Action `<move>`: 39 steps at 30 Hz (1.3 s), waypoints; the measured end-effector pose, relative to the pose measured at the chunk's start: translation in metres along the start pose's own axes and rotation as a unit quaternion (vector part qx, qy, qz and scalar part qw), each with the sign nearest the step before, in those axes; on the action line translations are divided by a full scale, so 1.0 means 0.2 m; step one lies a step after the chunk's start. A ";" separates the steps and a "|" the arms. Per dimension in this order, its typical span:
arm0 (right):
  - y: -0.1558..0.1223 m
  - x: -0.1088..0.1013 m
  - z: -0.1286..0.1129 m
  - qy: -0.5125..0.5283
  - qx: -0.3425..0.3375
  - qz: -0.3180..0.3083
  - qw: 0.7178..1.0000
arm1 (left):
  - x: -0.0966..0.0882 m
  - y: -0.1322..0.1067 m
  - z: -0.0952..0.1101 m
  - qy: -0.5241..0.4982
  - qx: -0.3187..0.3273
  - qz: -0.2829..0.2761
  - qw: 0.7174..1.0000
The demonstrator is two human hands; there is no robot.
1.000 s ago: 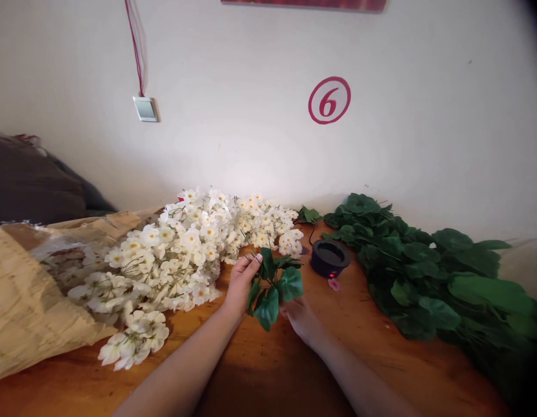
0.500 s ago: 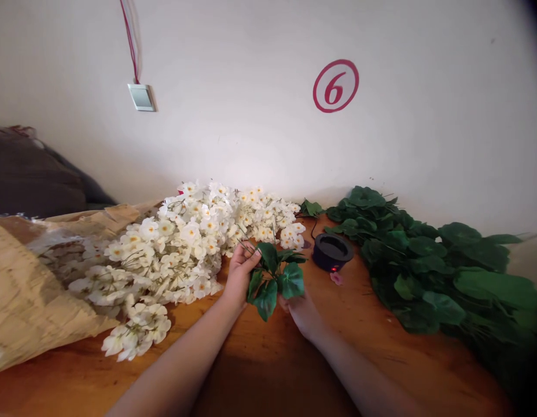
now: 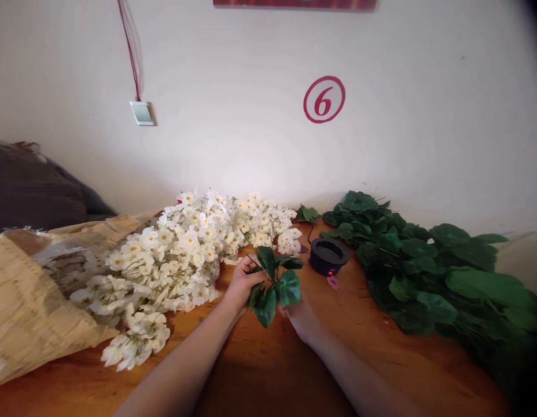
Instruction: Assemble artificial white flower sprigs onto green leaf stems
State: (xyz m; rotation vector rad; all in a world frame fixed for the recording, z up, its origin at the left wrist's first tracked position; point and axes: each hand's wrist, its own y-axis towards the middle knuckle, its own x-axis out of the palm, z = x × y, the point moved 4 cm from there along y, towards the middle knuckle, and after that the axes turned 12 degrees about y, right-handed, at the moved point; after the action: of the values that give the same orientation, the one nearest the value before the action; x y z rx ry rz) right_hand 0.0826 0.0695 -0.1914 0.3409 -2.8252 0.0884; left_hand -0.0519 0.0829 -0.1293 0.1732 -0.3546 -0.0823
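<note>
In the middle of the head view, my left hand (image 3: 243, 282) is closed on a sprig of artificial green leaves (image 3: 265, 306), with thin stems poking up past the fingers. My right hand (image 3: 297, 315) is at the sprig's lower right, partly behind the leaves; its fingers are hidden, so its hold cannot be made out. To the left lies a heap of white artificial flowers (image 3: 188, 243) with yellow centres. Right of the sprig stands a small round black pot (image 3: 328, 256) with a red light, and a pink petal (image 3: 333, 282) lies in front of it.
A large pile of green artificial leaves (image 3: 407, 260) covers the right side of the wooden table (image 3: 246, 376). Brown wrapping paper (image 3: 38, 313) surrounds part of the flowers at left. Behind is a white wall with a switch (image 3: 143, 113). A cord runs behind the pot.
The camera view has tilted up slightly, showing a red edge at the top of the wall. My left thumb has shifted across the stems; the sprig stays between my hands.
</note>
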 end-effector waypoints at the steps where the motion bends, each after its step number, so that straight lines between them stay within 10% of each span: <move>1: 0.00 0.00 0.00 0.007 -0.007 -0.011 1.000 | 0.00 0.00 -0.01 0.000 -0.004 0.001 1.000; 19: -0.03 0.04 0.01 0.082 -0.018 -0.032 0.996 | 0.00 0.00 -0.03 0.017 -0.010 -0.039 0.999; 39: -0.07 0.09 -0.02 0.048 -0.031 -0.070 0.996 | 0.01 -0.05 0.03 -0.012 -0.006 0.108 0.994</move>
State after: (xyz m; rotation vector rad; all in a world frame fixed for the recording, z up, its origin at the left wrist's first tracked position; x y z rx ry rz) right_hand 0.0705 0.0524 -0.1815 0.5057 -2.6933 -0.0117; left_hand -0.0532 0.0726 -0.1257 0.1209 -0.3951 0.1269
